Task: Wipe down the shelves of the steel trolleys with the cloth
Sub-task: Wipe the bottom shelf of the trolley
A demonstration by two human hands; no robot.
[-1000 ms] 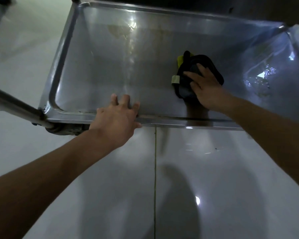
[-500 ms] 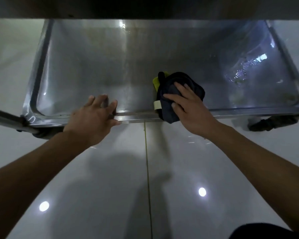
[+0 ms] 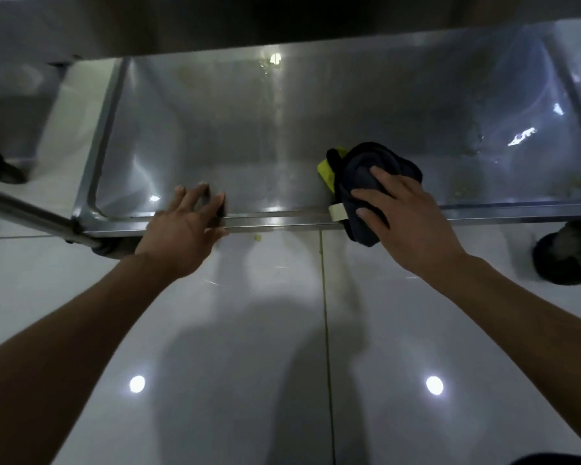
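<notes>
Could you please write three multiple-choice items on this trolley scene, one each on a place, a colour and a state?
1. Where does the cloth lie?
A. over the shelf's near rim
B. at the shelf's far wall
C. on the floor

2. What colour shows at the cloth's left edge?
A. red
B. yellow-green
C. white only

3. What is the left hand doing?
A. holding the cloth
B. hanging free
C. resting on the shelf rim

Answers:
1 A, its lower end droops past the rim, under the right hand.
2 B, a bright fold shows beside the dark fabric.
3 C, its fingers reach over the rim.
</notes>
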